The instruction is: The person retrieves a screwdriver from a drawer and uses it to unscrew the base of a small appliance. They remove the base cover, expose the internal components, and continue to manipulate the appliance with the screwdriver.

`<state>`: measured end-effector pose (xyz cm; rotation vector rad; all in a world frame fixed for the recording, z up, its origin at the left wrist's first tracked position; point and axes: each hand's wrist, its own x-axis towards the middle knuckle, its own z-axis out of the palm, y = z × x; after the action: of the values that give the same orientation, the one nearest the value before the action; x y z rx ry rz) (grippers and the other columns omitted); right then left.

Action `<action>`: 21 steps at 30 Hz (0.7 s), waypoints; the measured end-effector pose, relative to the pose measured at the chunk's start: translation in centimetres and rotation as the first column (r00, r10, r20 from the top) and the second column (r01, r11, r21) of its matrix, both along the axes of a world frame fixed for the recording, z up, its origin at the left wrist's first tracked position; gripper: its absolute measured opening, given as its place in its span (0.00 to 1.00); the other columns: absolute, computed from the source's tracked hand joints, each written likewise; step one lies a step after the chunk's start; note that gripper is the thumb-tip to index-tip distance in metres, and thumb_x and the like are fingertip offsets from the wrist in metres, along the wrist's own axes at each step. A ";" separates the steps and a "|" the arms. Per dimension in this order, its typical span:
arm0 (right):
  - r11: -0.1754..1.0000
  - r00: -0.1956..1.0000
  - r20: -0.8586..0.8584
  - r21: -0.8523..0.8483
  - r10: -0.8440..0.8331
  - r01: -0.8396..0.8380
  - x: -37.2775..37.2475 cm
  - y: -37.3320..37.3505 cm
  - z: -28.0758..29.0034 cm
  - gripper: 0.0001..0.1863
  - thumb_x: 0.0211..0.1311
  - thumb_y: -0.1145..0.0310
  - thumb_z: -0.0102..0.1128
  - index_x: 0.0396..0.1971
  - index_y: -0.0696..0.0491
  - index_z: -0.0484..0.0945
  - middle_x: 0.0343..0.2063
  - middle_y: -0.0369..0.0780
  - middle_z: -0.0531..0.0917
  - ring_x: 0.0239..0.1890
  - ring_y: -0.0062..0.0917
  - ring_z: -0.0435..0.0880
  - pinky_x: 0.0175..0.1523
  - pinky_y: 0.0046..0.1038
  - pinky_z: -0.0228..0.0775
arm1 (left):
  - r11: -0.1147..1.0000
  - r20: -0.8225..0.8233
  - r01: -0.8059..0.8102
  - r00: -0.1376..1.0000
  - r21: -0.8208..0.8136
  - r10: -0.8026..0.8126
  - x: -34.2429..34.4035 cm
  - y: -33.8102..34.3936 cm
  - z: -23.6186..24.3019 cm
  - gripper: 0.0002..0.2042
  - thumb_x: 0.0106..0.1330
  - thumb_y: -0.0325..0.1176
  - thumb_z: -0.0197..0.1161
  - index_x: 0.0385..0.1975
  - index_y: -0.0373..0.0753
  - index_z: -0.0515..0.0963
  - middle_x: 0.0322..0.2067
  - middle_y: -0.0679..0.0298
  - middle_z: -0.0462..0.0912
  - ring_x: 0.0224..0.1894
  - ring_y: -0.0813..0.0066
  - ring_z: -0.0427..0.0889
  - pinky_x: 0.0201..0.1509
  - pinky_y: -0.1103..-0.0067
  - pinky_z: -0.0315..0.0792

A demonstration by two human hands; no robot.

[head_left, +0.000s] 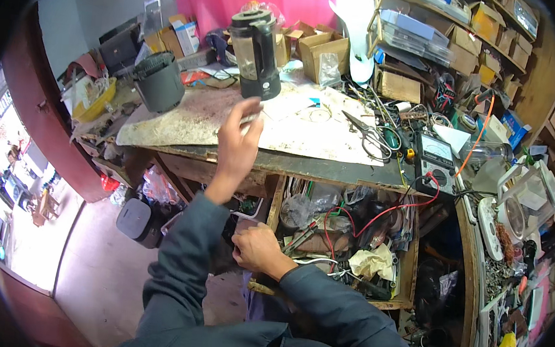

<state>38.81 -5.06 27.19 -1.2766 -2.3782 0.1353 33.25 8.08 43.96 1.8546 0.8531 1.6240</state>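
Note:
My left hand [238, 145] is raised over the front edge of the workbench. Its fingers are loosely bent and apart, slightly blurred, and I see nothing held in them. Just beyond its fingertips stands a blender [255, 54] with a clear jug, black handle and dark base. Lower down, my right hand [259, 249] is closed in front of the left side of an open drawer [405, 278]. Whatever its curled fingers hold, if anything, is hidden. Inside the drawer lie a red test lead [378, 215], crumpled paper [373, 263] and assorted tools.
A dark grey cylindrical container [158, 84] stands on the bench's left. Scissors [370, 136] and an analog multimeter [436, 161] lie to the right. Cardboard boxes [324, 54] stand behind. Crowded shelves [456, 21] rise at far right. A dark bin [138, 221] sits on the floor.

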 end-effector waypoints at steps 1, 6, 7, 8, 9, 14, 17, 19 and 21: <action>1.000 1.000 -0.007 -0.003 0.020 -0.020 -0.2 -0.1 0.2 0.12 0.52 0.57 0.65 0.23 0.51 0.84 0.25 0.42 0.86 0.32 0.38 0.87 0.41 0.39 0.73 | 1.000 -0.069 -0.019 0.997 0.023 0.021 0.7 2.8 0.9 0.20 0.70 0.29 0.63 0.60 0.29 0.75 0.55 0.55 0.82 0.56 0.67 0.81 0.63 0.74 0.73; 0.999 0.997 -0.066 0.000 0.038 -0.038 0.2 -0.6 0.2 0.10 0.50 0.60 0.64 0.22 0.51 0.85 0.23 0.43 0.87 0.30 0.38 0.88 0.41 0.38 0.73 | 0.951 0.135 -0.151 0.972 -0.268 0.193 4.1 13.4 6.9 0.38 0.56 0.35 0.73 0.65 0.23 0.67 0.55 0.46 0.80 0.53 0.61 0.82 0.57 0.70 0.76; 1.000 0.997 -0.078 -0.007 0.014 -0.015 0.7 -0.4 0.1 0.10 0.50 0.61 0.64 0.22 0.51 0.85 0.23 0.43 0.87 0.30 0.38 0.88 0.41 0.38 0.73 | 0.939 0.201 -0.080 0.967 -0.335 0.154 5.6 13.8 7.8 0.33 0.55 0.35 0.74 0.59 0.23 0.72 0.46 0.51 0.84 0.44 0.64 0.85 0.49 0.71 0.79; 1.000 0.996 -0.092 -0.012 0.004 -0.005 0.5 -0.5 0.2 0.09 0.49 0.62 0.63 0.21 0.51 0.86 0.23 0.43 0.87 0.30 0.38 0.88 0.41 0.38 0.73 | 0.922 0.225 0.012 0.971 -0.387 0.082 5.5 15.8 7.9 0.28 0.55 0.35 0.75 0.53 0.25 0.75 0.41 0.55 0.84 0.39 0.67 0.85 0.45 0.72 0.80; 1.000 0.996 -0.086 -0.018 0.010 -0.011 0.5 -0.4 -0.1 0.10 0.50 0.60 0.64 0.22 0.51 0.85 0.23 0.43 0.86 0.30 0.37 0.88 0.40 0.39 0.73 | 0.894 0.255 0.107 0.967 -0.435 0.008 5.5 17.9 7.6 0.24 0.55 0.35 0.76 0.47 0.27 0.79 0.37 0.58 0.85 0.34 0.69 0.85 0.41 0.73 0.80; 1.000 0.996 -0.090 -0.025 0.015 -0.017 0.5 0.0 -0.6 0.11 0.50 0.59 0.66 0.24 0.52 0.83 0.24 0.42 0.86 0.31 0.37 0.87 0.40 0.39 0.72 | 0.873 0.324 0.109 0.944 -0.476 0.059 6.6 18.7 8.2 0.15 0.54 0.36 0.80 0.37 0.38 0.82 0.32 0.66 0.84 0.33 0.72 0.81 0.42 0.75 0.74; 1.000 0.994 -0.105 -0.021 0.019 -0.021 0.2 -0.2 -0.5 0.09 0.50 0.62 0.65 0.23 0.52 0.83 0.24 0.42 0.86 0.30 0.37 0.86 0.41 0.38 0.71 | 0.888 0.363 -0.073 0.895 -0.455 0.259 6.8 19.1 6.9 0.12 0.54 0.35 0.79 0.27 0.42 0.80 0.24 0.69 0.80 0.22 0.77 0.76 0.27 0.78 0.72; 1.000 0.992 -0.126 -0.002 0.020 -0.020 0.3 -0.3 -0.6 0.09 0.50 0.62 0.65 0.23 0.52 0.83 0.24 0.42 0.86 0.30 0.37 0.86 0.40 0.38 0.71 | 0.928 0.536 -0.070 0.799 -0.366 0.272 5.9 19.7 5.1 0.12 0.52 0.34 0.78 0.21 0.40 0.78 0.18 0.68 0.76 0.16 0.79 0.71 0.21 0.78 0.65; 1.000 0.992 -0.124 -0.013 0.007 -0.008 0.3 -0.2 -0.5 0.09 0.51 0.62 0.63 0.23 0.51 0.86 0.24 0.43 0.87 0.30 0.37 0.87 0.40 0.37 0.70 | 0.937 0.556 -0.062 0.791 -0.343 0.255 4.8 18.3 4.5 0.11 0.53 0.34 0.77 0.20 0.41 0.78 0.17 0.69 0.76 0.16 0.80 0.72 0.20 0.79 0.65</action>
<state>39.06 -5.23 26.66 -1.2288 -2.2804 0.2267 38.01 26.40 48.46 0.9749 0.9205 1.8923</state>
